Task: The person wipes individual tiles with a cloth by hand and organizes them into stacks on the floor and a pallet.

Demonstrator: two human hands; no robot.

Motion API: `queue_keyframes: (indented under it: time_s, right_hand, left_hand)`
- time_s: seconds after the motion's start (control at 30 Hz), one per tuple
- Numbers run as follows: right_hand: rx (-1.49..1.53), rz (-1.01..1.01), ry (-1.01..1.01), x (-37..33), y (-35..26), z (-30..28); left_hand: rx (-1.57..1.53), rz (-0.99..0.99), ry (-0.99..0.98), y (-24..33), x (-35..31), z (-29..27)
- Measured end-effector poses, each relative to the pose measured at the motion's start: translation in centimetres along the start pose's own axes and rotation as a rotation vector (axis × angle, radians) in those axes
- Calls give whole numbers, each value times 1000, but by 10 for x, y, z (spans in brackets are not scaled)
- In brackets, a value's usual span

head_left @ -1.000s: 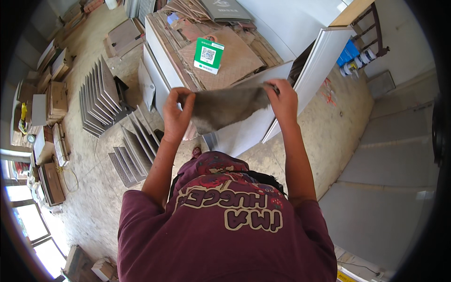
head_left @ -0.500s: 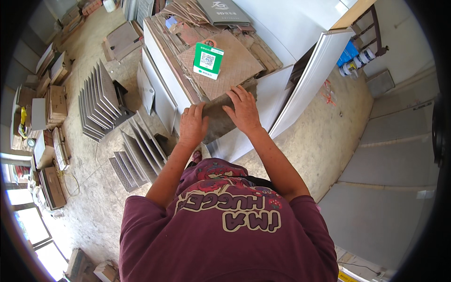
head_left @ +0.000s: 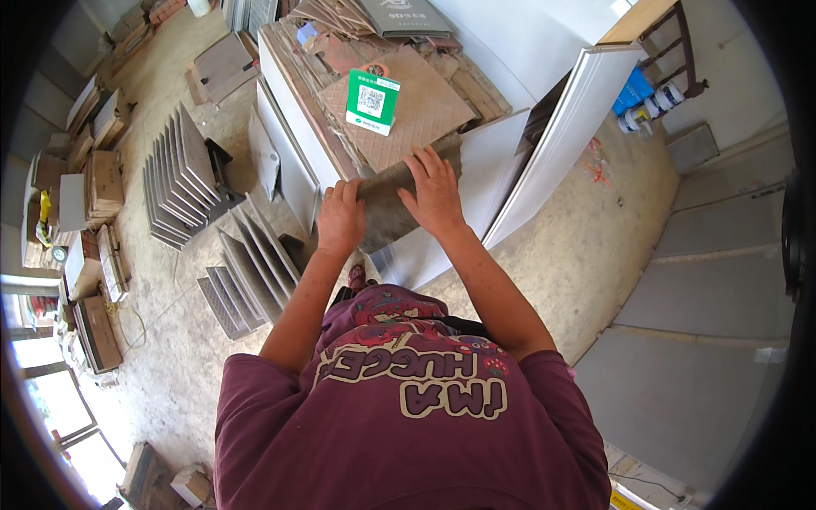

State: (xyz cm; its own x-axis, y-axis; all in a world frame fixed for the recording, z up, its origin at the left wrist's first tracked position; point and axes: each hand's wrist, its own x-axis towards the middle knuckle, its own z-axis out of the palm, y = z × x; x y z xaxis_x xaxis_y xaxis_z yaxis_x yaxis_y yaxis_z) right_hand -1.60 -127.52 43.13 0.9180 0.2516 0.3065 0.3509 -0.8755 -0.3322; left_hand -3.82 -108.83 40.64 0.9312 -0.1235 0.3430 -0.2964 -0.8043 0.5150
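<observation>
A dark grey-brown sheet, cloth-like with ragged ends, hangs at the near edge of a cluttered stack. My left hand grips its upper edge at the left end, fingers curled over it. Further right, my right hand holds the same edge, with fingers bent over the far side and the thumb on the near side. Whether it is cloth or stiff board I cannot tell. Just beyond it lies a brown patterned tile, with a green and white code card on top.
White panels lean at the right of the stack. Racks of grey tiles and darker tiles stand on the floor at left. Cardboard boxes line the left wall. A grey folder lies at the back; paint cans stand at right.
Both hands have shifted slightly up and left with the grey-brown sheet between them. Their grip looks the same, and the view has tilted a little.
</observation>
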Motion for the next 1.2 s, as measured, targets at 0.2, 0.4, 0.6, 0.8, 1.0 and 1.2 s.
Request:
queue_keyframes:
  time_s: [0.2,0.4,0.6,0.8,1.0,1.2]
  right_hand:
    - [-4,-11,-18,-2,2,-3]
    - [-24,-34,-48,-3,7,-1]
    - [-26,-59,-51,-5,12,1]
    - [-12,-60,-48,-5,11,-1]
    - [36,-79,-41,-3,11,-6]
    - [31,-76,-62,1,10,-12]
  left_hand:
    - [-10,-23,5,4,-1,1]
    - [-20,-59,27,9,-2,2]
    - [-39,-47,60,9,-2,2]
    - [-35,-81,44,6,-1,2]
    - [-45,-81,21,6,1,-1]
    - [-191,-14,-140,-7,12,-18]
